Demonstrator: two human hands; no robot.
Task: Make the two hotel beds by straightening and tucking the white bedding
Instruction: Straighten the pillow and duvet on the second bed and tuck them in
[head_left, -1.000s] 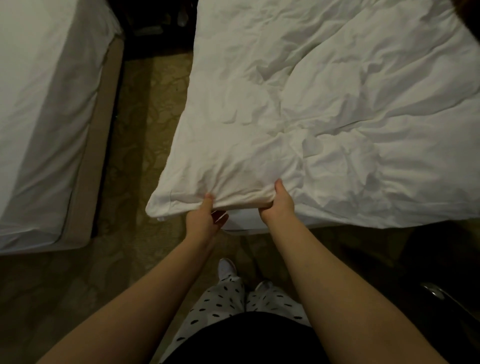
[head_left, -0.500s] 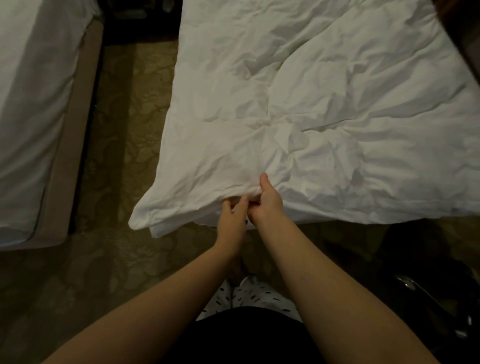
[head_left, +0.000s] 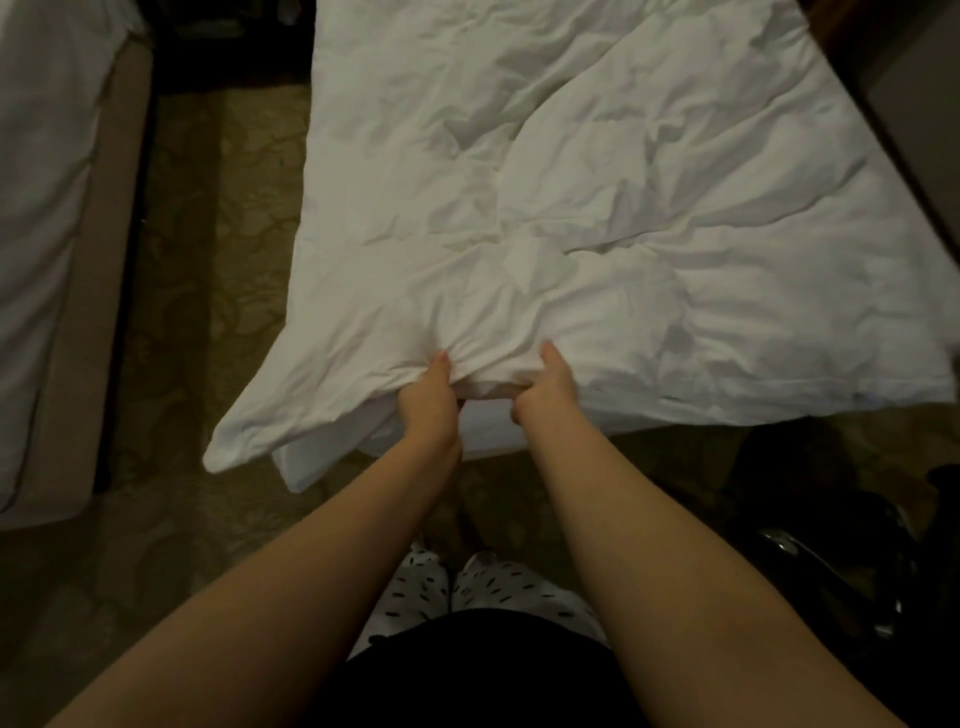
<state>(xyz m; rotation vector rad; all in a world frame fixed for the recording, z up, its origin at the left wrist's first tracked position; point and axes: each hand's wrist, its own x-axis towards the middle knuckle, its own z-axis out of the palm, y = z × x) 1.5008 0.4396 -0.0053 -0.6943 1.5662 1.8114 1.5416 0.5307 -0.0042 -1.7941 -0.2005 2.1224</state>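
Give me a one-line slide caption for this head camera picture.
Left hand and right hand grip the near edge of a wrinkled white duvet, its corner drooping over the carpet.

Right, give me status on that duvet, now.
Both holding: left grip and right grip pinch near edge of duvet, side by side. Cover wrinkled, near-left corner hanging off the bed. Nothing blocking the hands.

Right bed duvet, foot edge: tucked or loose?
Loose. The left hand and right hand grip the bunched foot edge of the duvet, and its near corner hangs free over the carpet.
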